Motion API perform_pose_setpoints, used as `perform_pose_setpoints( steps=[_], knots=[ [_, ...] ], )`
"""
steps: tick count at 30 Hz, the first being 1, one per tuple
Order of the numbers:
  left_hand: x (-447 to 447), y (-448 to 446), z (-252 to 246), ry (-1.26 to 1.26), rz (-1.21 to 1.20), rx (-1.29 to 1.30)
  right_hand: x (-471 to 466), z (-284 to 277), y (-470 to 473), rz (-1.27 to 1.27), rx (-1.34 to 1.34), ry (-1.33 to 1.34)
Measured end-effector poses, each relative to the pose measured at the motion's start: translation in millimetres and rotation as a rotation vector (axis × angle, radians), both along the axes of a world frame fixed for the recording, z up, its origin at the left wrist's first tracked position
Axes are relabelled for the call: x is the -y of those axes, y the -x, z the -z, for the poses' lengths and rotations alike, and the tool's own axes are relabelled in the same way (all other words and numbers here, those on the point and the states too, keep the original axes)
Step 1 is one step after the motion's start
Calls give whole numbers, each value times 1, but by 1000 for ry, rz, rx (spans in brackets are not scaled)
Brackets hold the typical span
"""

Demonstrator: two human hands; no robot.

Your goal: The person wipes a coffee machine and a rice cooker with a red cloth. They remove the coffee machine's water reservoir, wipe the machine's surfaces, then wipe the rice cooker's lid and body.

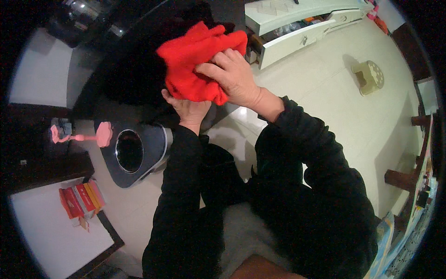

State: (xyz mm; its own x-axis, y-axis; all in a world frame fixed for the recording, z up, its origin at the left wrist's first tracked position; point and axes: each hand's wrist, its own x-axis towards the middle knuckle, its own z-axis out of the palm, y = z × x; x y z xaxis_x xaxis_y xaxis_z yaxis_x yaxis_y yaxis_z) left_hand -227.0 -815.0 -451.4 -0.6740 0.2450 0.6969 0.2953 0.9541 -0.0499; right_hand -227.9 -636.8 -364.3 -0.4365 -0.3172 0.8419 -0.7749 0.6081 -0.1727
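Observation:
A bunched red cloth (195,66) is held up between my two hands, over a black surface. My right hand (235,76) lies on its right side with the fingers curled into the folds. Beneath the lower edge, my left hand (190,110) supports the cloth; its thumb shows at the left, and its other fingers are largely hidden by the fabric. The far side of the cloth meets a very dark area, where I cannot tell what lies behind it.
A white cabinet with a pulled-out drawer (296,42) stands ahead right. Farther right is a small plastic stool (371,78). At left are a dark rounded appliance (153,167), a pink stand (104,134) and a white-topped table (52,240) bearing books (82,198). A wooden frame (400,179) edges the right.

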Motion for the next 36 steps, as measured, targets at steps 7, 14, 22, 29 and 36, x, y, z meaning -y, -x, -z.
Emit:
perform_pose_setpoints(
  steps=[7, 14, 22, 29, 36],
  knots=[
    [18, -25, -21, 79, 140, -12, -29, 9, 9, 66, -1, -23],
    [25, -39, -34, -353, 210, -69, 9, -29, 6, 17, 19, 127],
    [45, -54, -32, -492, 189, -104, 21, -26, -15, -59, 47, -291],
    [45, -63, -45, -677, 199, -2, 36, -48, -5, 28, 30, 247],
    [36, -83, -65, -1370, 611, 190, 65, -37, -33, -230, 211, -248]
  ],
)
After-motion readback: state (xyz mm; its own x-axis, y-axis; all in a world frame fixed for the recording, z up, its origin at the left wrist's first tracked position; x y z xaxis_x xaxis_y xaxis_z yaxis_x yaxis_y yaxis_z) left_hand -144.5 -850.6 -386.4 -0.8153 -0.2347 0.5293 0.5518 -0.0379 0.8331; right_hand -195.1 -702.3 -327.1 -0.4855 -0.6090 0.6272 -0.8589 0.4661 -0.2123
